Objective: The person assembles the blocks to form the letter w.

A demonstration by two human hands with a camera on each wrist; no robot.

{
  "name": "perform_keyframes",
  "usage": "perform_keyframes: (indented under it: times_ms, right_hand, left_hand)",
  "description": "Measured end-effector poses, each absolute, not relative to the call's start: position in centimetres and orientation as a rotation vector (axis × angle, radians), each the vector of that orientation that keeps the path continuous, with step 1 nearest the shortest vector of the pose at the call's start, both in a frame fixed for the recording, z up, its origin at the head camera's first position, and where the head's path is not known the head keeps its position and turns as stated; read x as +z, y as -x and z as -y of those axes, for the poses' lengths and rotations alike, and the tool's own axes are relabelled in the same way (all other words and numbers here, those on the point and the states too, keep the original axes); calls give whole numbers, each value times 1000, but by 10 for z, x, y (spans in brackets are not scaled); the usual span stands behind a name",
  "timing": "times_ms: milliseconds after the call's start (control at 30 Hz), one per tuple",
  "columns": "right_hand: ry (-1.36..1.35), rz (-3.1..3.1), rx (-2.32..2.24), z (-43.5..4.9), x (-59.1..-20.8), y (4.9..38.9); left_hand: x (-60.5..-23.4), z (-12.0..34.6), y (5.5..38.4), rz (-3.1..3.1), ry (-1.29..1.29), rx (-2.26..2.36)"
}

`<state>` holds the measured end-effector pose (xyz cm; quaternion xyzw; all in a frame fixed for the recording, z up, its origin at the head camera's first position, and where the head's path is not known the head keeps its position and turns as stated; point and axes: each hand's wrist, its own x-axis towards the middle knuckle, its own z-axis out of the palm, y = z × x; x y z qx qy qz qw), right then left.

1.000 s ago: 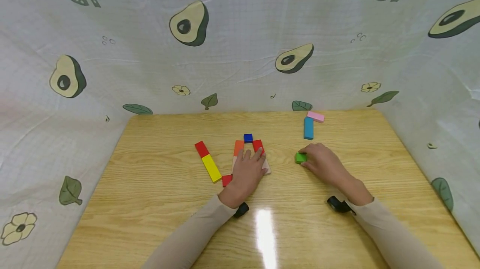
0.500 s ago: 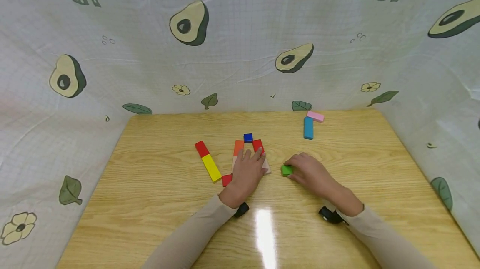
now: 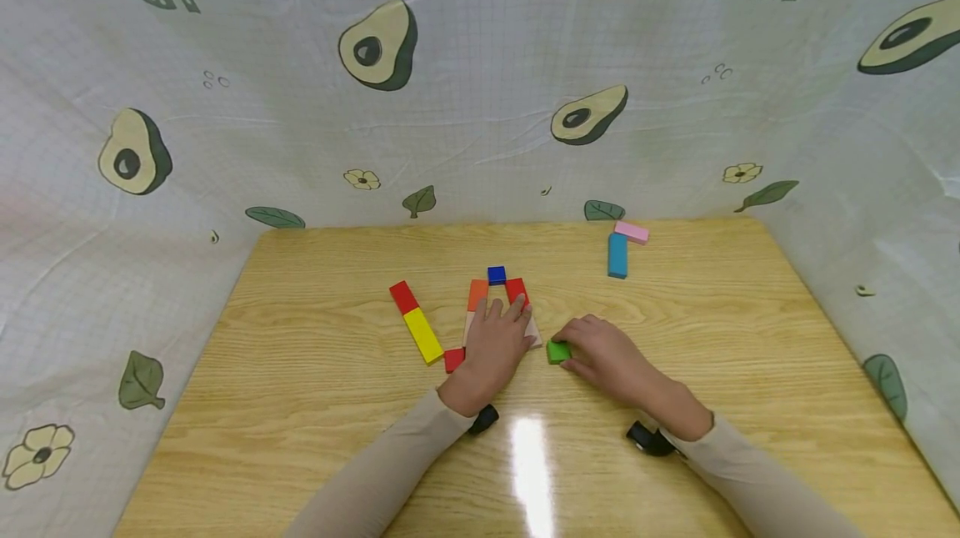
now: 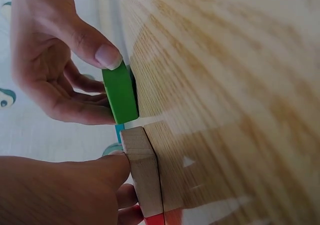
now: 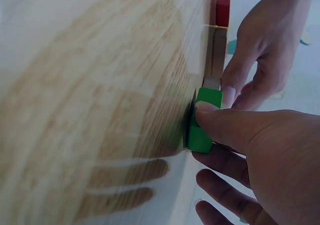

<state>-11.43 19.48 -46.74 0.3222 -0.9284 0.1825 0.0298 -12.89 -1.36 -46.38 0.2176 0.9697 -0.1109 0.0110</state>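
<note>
My right hand point(image 3: 607, 361) pinches a small green block point(image 3: 557, 353) between thumb and fingers, just right of a plain wooden block point(image 3: 535, 334). In the left wrist view a narrow gap separates the green block point(image 4: 120, 94) from the wooden block point(image 4: 143, 167). Whether the green block touches the table cannot be told. My left hand point(image 3: 495, 348) lies over the block arrangement with fingers spread, touching the wooden block and a red block point(image 3: 517, 289). An orange block point(image 3: 478, 294) stands beyond its fingers; another pale block is mostly hidden beneath the hand.
A dark blue cube point(image 3: 497, 275) tops the arrangement. A small red block point(image 3: 453, 360) sits by the left wrist. Farther left, a red block point(image 3: 404, 297) and a yellow block point(image 3: 423, 335) form a slanted line. A light blue block point(image 3: 617, 256) touches a pink block point(image 3: 632, 232) at the back.
My right hand has carried the green block left and nearer to me, up close to the wooden block. My left hand and the other blocks have stayed put.
</note>
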Motion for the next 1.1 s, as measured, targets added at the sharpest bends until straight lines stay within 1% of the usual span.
perform_keyframes:
  times_ms: [800,967,1100]
  right_hand:
    - [-1006,2844,551,-188,-468,115]
    - [-952,2856,589,-192,-465,117]
    - [-866,2852,606,-203,-462,125]
  left_hand:
    - [-461,14,129,-3013,-686,-366]
    - [-461,14,129,-3006,-682,-389]
    - [-462,13,128,-3013,-684,-396]
